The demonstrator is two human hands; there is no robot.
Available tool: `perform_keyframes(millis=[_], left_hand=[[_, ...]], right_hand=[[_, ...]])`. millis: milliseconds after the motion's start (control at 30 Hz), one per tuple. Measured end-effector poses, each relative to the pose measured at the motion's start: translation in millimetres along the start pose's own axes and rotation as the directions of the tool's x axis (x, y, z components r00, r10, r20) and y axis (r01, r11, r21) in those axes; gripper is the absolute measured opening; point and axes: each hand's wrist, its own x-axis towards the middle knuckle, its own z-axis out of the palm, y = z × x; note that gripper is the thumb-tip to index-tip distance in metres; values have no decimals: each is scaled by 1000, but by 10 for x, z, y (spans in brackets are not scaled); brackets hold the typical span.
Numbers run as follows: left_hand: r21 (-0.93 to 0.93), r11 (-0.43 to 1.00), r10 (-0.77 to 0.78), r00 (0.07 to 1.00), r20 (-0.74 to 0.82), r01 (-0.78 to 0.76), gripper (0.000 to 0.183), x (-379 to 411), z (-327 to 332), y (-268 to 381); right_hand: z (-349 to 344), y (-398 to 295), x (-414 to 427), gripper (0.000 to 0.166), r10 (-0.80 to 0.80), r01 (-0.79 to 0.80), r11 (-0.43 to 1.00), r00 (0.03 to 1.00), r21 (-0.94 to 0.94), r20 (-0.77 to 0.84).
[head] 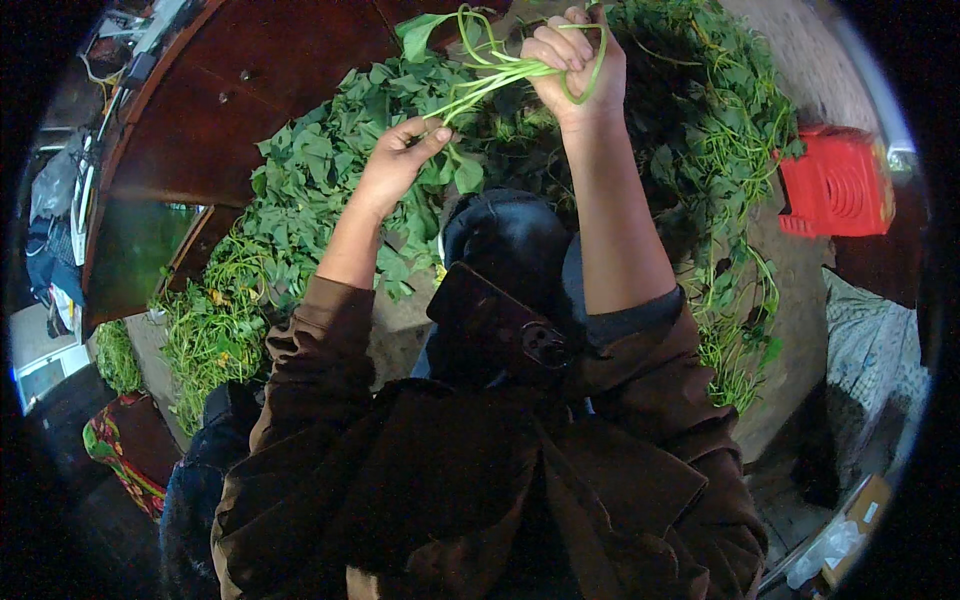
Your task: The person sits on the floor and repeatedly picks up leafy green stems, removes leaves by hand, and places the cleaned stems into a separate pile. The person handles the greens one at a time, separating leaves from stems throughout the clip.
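My right hand (577,67) is raised at the top of the view, its fingers closed around a bundle of thin green leaf stems (499,79). One stem loops down over the wrist side of this hand. Lower and to the left, my left hand (409,154) pinches the other ends of the same stems between thumb and fingers. A few leaves hang from the bundle, including a broad one (420,36) at its upper left. Below and behind the hands spreads a heap of cut green leaves (322,157).
Long leafy vines (720,97) lie in a pile on the right. Leafless-looking stems (217,345) are heaped at left. A red plastic object (836,184), possibly a stool, stands right of the vines. Dark wooden furniture (247,82) borders the upper left; patterned cloth (870,352) hangs at right.
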Motion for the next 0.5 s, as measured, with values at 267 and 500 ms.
perform_keyframes(millis=[267,500], left_hand=[[-176,973,-82,937,340,149,19,-106,-145,74],[-102,978,-149,956,254,180,27,-166,-211,20]], right_hand=[[-18,-63,16,31,-144,143,989,989,-28,-39],[108,-98,19,29,-60,52,996,991,-67,-117]])
